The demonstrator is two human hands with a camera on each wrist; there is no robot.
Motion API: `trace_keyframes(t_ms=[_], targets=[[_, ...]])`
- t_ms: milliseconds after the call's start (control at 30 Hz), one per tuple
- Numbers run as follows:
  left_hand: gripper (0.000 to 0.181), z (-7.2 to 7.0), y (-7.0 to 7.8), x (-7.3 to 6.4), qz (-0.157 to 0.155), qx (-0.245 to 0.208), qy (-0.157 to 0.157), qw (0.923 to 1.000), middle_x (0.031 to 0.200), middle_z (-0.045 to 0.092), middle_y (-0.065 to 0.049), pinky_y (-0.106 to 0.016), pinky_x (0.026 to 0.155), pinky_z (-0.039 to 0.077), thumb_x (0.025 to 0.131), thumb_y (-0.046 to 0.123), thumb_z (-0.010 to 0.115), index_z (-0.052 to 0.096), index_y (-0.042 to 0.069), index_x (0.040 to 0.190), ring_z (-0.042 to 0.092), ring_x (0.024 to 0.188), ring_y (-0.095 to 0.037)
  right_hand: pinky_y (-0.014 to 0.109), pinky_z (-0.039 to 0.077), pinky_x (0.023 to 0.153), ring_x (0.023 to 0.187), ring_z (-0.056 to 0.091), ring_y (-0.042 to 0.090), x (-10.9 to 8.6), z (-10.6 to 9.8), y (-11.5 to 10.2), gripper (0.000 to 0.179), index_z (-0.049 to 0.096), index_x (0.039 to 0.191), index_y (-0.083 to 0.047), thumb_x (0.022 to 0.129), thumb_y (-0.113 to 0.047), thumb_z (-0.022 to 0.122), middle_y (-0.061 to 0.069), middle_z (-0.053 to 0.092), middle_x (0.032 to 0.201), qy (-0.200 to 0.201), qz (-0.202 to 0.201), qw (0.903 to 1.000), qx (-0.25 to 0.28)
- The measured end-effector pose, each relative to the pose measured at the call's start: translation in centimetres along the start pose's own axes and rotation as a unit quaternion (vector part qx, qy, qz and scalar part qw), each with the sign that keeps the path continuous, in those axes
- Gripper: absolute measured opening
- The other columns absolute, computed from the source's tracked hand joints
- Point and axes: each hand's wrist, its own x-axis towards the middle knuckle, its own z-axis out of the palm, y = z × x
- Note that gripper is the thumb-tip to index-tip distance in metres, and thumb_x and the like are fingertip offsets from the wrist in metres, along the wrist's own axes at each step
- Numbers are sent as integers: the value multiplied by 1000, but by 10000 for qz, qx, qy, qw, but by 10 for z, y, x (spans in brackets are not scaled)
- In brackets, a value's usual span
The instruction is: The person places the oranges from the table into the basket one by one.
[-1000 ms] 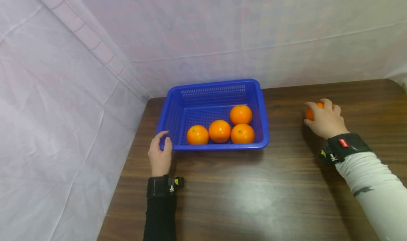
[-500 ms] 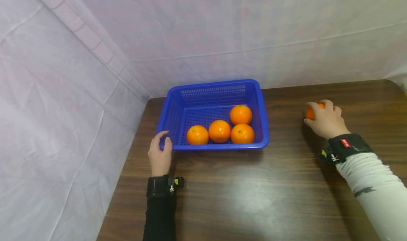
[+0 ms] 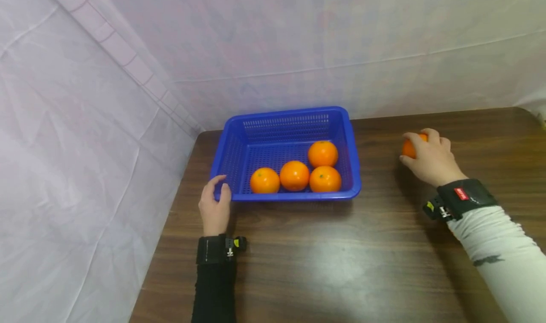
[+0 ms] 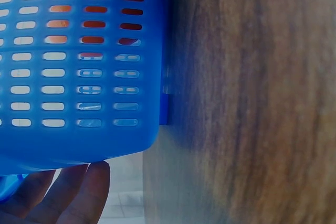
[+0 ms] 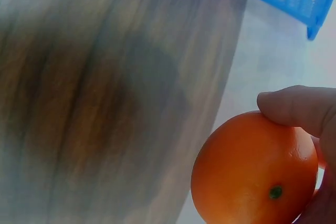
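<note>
The head view looks forward and down; both wrist views, far closer, share its blue basket (image 3: 273,157).

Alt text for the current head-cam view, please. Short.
A person's right hand holds an orange to the right of a blue basket on a wood-grain table. The left hand grips the basket's near left corner. Inside are four more oranges, three along the near side and one behind the rightmost.

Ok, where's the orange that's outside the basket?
In the head view, the orange is in the right hand, to the right of the blue basket.
</note>
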Motion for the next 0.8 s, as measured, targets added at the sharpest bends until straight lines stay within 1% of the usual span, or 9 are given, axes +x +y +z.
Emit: trace_keyframes(t_ms=[200,467,700,800], targets=[[28,0,0,0,-20,6,-43,10000,134,63,-13,-48,114,39,98,19,58,67,12,123,55,130,-29,76,36,84,123,22,70,-2,-4,-18,57,40,147,-7,97,-26,60,41,16,152,144,-275,9995,19],[28,-1,1,-1,-27,2,-26,10000,133,63,-13,-47,113,40,98,20,58,67,12,123,55,129,-28,76,37,87,125,25,66,-4,-8,-48,55,44,145,-10,97,-27,62,39,22,152,358,-560,9978,-4],[28,-1,1,-1,-33,19,-3,10000,134,64,-12,-46,113,40,98,20,59,68,13,123,55,130,-29,76,34,95,128,25,66,-3,-10,-68,54,44,145,-10,97,-27,63,37,22,153,429,-717,9965,40],[28,0,0,0,-36,34,-3,10000,133,64,-12,-46,113,40,98,20,59,68,13,123,55,129,-28,76,35,96,129,25,65,-4,-11,-76,55,44,146,-10,97,-26,63,36,22,153,440,-796,9958,93]])
